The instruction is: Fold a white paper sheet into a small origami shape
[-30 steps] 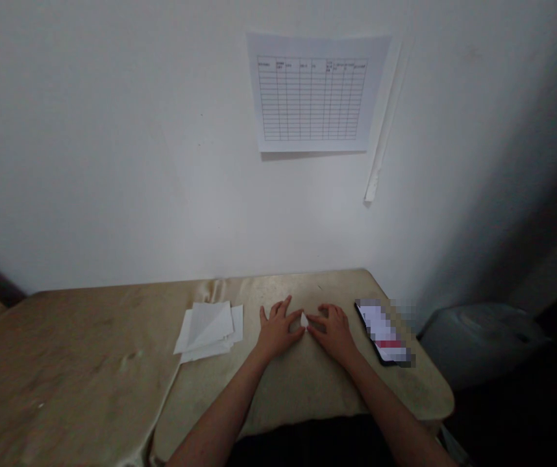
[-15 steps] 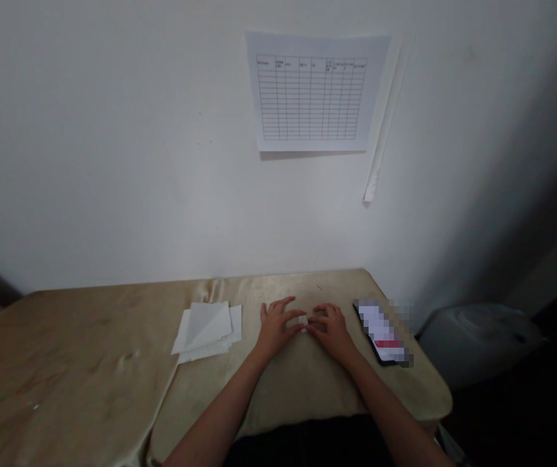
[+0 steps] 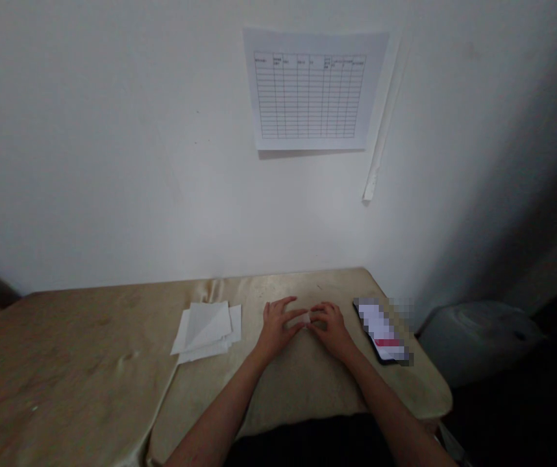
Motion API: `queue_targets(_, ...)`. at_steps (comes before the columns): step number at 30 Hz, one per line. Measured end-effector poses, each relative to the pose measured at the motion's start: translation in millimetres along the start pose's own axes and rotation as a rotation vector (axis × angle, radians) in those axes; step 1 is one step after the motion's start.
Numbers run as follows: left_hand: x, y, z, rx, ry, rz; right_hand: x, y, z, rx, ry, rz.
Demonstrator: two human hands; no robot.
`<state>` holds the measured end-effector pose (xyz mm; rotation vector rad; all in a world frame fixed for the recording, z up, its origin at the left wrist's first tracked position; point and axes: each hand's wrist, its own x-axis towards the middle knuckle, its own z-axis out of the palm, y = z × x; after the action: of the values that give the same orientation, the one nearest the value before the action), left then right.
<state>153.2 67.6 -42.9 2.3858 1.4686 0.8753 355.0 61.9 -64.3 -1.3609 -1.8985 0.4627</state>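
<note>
Between my two hands, just above or on the table, is a small piece of white paper (image 3: pixel 306 318), mostly covered by fingertips. My left hand (image 3: pixel 277 323) pinches its left side with thumb and index finger, the other fingers spread beyond. From the other side, my right hand (image 3: pixel 330 326) grips the paper's right edge between thumb and fingertips. Whether the paper is folded is too small to tell. To the left of my left hand lies a loose stack of white paper sheets (image 3: pixel 205 329), overlapping at angles.
A phone (image 3: pixel 380 334) with a blurred screen lies on the table's right side. The table (image 3: pixel 88 363) has a tan, wrinkled cover and stands against a white wall. A printed grid sheet (image 3: pixel 312 97) hangs there, beside a white strip (image 3: pixel 380 149). A pale container (image 3: pixel 478 340) stands right.
Both hands stay almost in place around the small paper. My fingertips have shifted slightly, and the paper between them has moved a little to the right.
</note>
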Motion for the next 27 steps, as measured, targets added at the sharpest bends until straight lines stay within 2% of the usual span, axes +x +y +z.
queue_targets(7, -1, 1, 0.4, -0.069, 0.072, 0.024, 4, 3, 0, 0.129, 0.108, 0.002)
queue_targets(13, -1, 4, 3.3, -0.103, 0.026, 0.035, 3, 4, 1, 0.158, 0.099, 0.0)
queue_targets(19, -2, 7, 2.4, -0.105, -0.037, -0.027, 4, 4, 1, 0.13, 0.092, -0.004)
queue_targets(27, -2, 11, 2.1, -0.142, -0.049, -0.098, 3, 2, 1, 0.127, 0.081, -0.025)
